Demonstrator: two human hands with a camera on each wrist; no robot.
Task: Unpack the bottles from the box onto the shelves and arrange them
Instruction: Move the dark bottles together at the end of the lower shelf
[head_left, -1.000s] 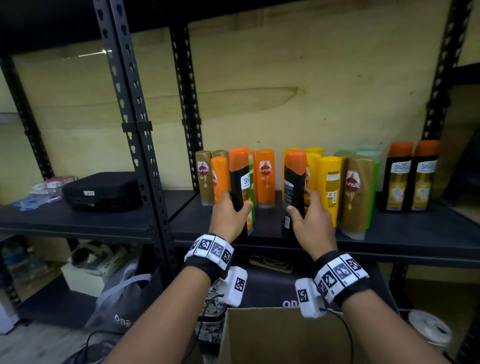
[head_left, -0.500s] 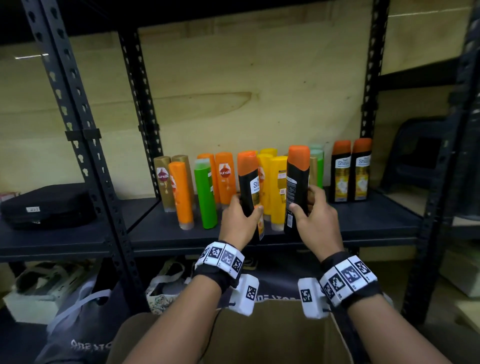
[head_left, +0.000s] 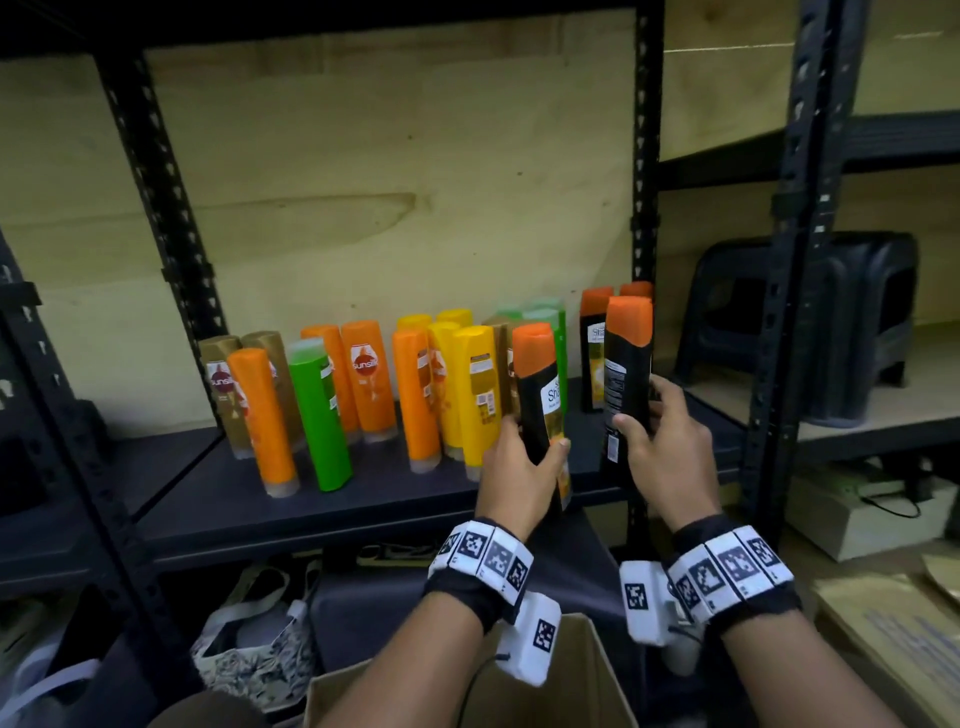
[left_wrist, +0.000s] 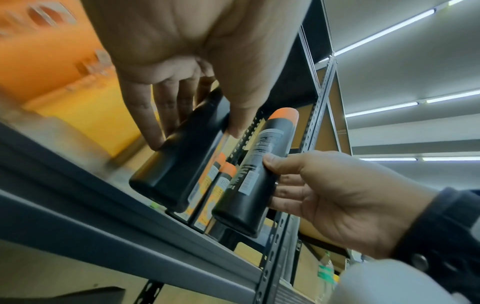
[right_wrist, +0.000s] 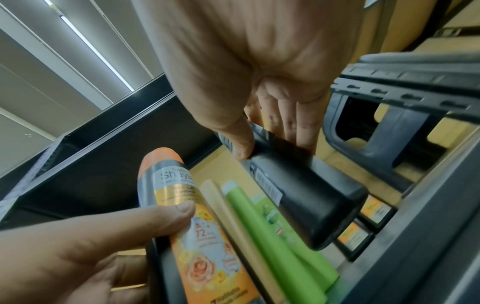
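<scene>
My left hand (head_left: 525, 457) grips a black bottle with an orange cap (head_left: 539, 395), label facing me, tilted a little left. My right hand (head_left: 644, 415) grips a second black orange-capped bottle (head_left: 626, 369), held slightly higher and to the right. In the left wrist view both held bottles (left_wrist: 179, 164) (left_wrist: 255, 179) hang just above the dark shelf's front edge (left_wrist: 130, 232). Two matching black bottles (head_left: 595, 353) stand at the shelf's right end, just behind the held ones. The open cardboard box (head_left: 592, 675) is below my wrists.
Gold, orange, green and yellow bottles (head_left: 363, 389) stand in rows across the shelf (head_left: 363, 501). A black upright post (head_left: 644, 208) rises right behind my right hand's bottle. A black stool (head_left: 810, 322) sits on the neighbouring shelf. Bags lie on the floor (head_left: 254, 644).
Both hands have carried their bottles rightward along the shelf, from in front of the middle rows to the right end near the two standing black bottles.
</scene>
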